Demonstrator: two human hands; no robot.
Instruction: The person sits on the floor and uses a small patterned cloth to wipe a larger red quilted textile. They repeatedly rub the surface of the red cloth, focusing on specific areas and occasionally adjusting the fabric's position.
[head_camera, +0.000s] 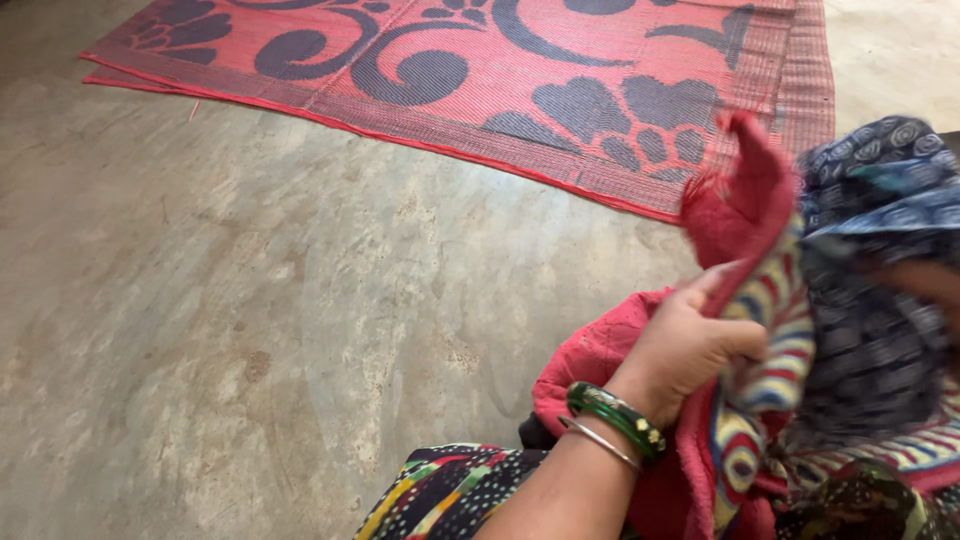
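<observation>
So the red cloth (745, 205) is bunched up at the right side of the view, held up off the floor, with one frayed corner sticking up above the left hand (690, 345). The rest of it hangs down past the wrist toward the lap. The left hand is right in the middle of the bundle, fingers (735, 340) curled together and clamped on the edge where the red cloth meets a striped piece (775, 360) with red, yellow, blue and white bands. The thumb lies up along the red fabric.

On that wrist there's a green bangle (617, 418) and a thin silver one (598, 442) just behind it.

To the right of the striped part there's a dark blue patterned cloth (880, 290), pressed against the same bundle. The right hand (925, 285) is only a blurry bit of skin at the right edge, tucked into that blue fabric, so I honestly can't tell whether its fingers are closed or loose.

Behind it all is a bare concrete floor (250, 300), and a red woven mat (520, 70) with dark swirl and heart shapes lies flat on it, well apart from the hands. No containers in view.
</observation>
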